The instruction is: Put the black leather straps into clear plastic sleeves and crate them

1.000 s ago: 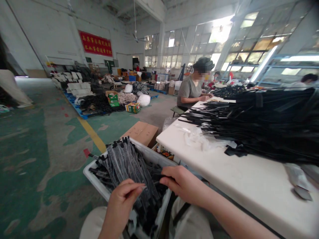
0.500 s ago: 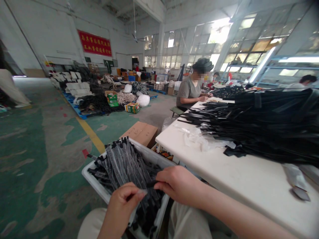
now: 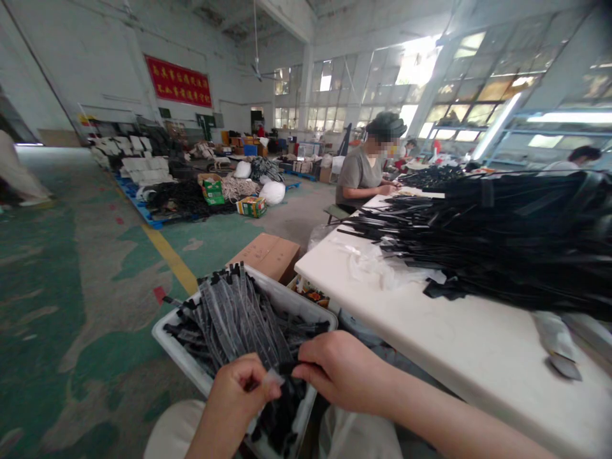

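My left hand (image 3: 234, 392) is closed, with a small piece of clear plastic film (image 3: 274, 377) pinched between thumb and forefinger. Close beside it, my right hand (image 3: 342, 366) pinches the end of a black strip (image 3: 287, 368); most of that strip blends into the dark pile behind. Both hands hover over a white plastic bin (image 3: 182, 360) set between my knees. Many black strips (image 3: 234, 312) lie heaped in the bin, a number of them with a shiny, film-like face upward.
To the right stands a white table (image 3: 382, 319) bearing a big heap of black strips (image 3: 502, 236), crumpled clear plastic (image 3: 377, 264) and a grey-bladed tool (image 3: 563, 366). A cardboard box (image 3: 265, 255) sits behind the bin. A co-worker (image 3: 361, 172) is seated at the table's far end.
The view has shifted slightly. My hands stay over the bin; the plastic film at my left fingertips now stands up more and shows more clearly.
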A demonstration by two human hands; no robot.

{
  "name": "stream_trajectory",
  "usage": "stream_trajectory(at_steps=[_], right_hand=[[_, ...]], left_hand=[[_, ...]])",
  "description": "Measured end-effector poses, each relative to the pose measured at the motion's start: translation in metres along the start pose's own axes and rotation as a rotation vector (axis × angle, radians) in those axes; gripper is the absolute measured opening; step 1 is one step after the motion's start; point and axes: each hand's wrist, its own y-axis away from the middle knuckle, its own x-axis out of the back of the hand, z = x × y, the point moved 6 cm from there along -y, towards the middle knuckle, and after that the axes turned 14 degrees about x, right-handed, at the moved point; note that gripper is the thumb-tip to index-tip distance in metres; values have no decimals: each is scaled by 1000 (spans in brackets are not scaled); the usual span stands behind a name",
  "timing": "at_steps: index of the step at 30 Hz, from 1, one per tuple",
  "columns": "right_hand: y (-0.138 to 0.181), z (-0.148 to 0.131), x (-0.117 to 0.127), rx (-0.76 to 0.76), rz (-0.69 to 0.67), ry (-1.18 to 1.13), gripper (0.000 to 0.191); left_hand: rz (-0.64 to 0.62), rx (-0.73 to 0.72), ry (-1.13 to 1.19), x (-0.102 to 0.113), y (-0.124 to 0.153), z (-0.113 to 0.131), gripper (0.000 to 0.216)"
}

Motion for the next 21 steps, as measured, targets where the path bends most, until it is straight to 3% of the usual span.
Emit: stream_trajectory(at_steps=[21], right_hand=[[4, -1, -5, -45, 68, -104, 29]], left_hand=[[-88, -82, -197, -6, -1, -1, 44]])
